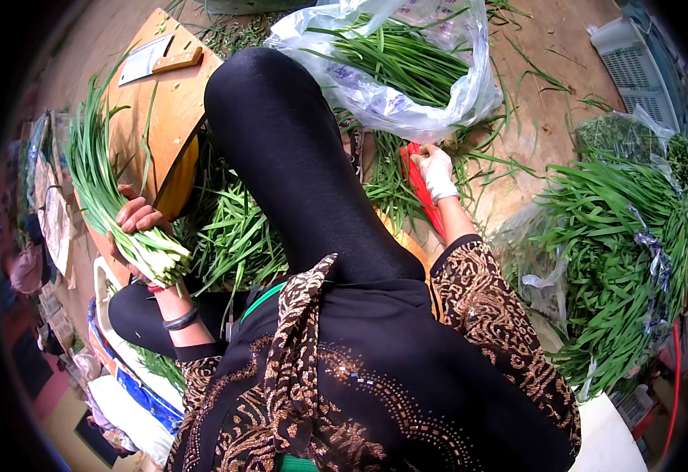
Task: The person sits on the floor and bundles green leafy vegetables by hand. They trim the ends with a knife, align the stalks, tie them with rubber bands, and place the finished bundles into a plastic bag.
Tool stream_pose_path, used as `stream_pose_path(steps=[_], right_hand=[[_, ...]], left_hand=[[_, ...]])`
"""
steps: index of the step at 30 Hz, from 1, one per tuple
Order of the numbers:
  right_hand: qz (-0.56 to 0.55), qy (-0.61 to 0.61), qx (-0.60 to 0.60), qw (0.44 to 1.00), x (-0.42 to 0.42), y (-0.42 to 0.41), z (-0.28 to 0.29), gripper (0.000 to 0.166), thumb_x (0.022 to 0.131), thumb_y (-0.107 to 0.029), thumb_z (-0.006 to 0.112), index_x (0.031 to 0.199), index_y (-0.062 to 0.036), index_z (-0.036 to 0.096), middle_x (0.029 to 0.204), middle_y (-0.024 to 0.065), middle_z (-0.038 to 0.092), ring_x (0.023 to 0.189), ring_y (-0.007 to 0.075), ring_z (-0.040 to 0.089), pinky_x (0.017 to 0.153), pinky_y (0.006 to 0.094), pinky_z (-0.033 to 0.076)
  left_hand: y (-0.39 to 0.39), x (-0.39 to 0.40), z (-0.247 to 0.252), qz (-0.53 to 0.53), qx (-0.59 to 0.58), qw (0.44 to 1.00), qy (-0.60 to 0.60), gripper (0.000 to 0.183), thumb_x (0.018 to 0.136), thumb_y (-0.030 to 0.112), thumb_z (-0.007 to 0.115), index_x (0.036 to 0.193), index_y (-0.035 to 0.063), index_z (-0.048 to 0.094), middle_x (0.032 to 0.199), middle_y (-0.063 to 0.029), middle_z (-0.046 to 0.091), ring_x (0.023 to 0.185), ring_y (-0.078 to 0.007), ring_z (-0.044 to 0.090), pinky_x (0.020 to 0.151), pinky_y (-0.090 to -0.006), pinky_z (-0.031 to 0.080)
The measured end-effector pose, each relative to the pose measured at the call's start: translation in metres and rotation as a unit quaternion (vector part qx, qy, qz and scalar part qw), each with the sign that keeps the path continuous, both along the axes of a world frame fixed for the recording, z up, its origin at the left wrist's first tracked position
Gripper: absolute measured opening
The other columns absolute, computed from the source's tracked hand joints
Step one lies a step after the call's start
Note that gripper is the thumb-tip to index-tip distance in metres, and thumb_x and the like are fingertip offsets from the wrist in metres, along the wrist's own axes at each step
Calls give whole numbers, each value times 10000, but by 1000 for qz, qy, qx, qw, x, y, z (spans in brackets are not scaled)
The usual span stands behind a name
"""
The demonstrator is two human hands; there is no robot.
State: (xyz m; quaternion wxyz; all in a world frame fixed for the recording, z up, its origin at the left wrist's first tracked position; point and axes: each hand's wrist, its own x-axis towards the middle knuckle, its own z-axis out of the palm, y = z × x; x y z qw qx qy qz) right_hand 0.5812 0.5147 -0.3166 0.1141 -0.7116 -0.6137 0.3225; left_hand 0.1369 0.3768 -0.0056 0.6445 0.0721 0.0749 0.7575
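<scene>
My left hand [137,221], bare with a dark bangle at the wrist, grips a bunch of garlic chives [93,171] near its pale cut ends. The green leaves rise past the edge of a wooden board [134,130]. On that board lies a cleaver [158,59] with a wooden handle. In a white glove, my right hand [436,171] pinches a bundle of red strips [418,183], probably plastic ties, beside my knee. Just beyond it sits a clear plastic bag [373,112] holding more long green leaves [403,59].
Loose green leaves [240,230] lie between my legs. At the right is a large heap of leafy greens [615,253] with plastic around it. A pale slotted crate [636,65] stands at the far right. Trimmings [542,76] are scattered over the brown ground.
</scene>
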Motion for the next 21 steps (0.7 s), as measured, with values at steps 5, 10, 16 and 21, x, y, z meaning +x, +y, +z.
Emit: stream_pose_path(steps=[5, 10, 16, 21], right_hand=[[13, 99, 25, 995, 17, -4, 21, 246, 808, -167, 731, 1012, -32, 704, 889, 110, 718, 778, 175, 675, 746, 304, 522], [-10, 176, 117, 977, 24, 16, 82, 138, 858, -105, 680, 983, -48, 682, 819, 66, 689, 732, 135, 646, 691, 289, 527], [2, 302, 485, 821, -7, 103, 268, 179, 893, 48, 614, 1051, -11, 671, 975, 49, 678, 797, 143, 639, 684, 272, 527], [-46, 371, 604, 704, -93, 101, 455, 131, 900, -33, 645, 1024, 8, 656, 920, 121, 686, 720, 157, 659, 645, 258, 572]], left_hand=[[-5, -6, 2, 3, 10, 1000, -5, 690, 787, 28, 697, 1369, -29, 332, 923, -23, 497, 827, -125, 551, 817, -298, 459], [-8, -38, 28, -8, 9, 1000, 14, 750, 751, 0, 722, 1384, -47, 322, 915, -24, 491, 807, -126, 550, 798, -296, 459], [-25, -99, 117, 19, 26, 996, 83, 317, 800, 46, 690, 973, 61, 425, 886, -15, 420, 787, -118, 485, 792, -281, 405], [-26, -173, 163, 3, 51, 983, 174, 302, 821, 87, 666, 991, 45, 420, 920, -24, 412, 836, -127, 466, 833, -301, 394]])
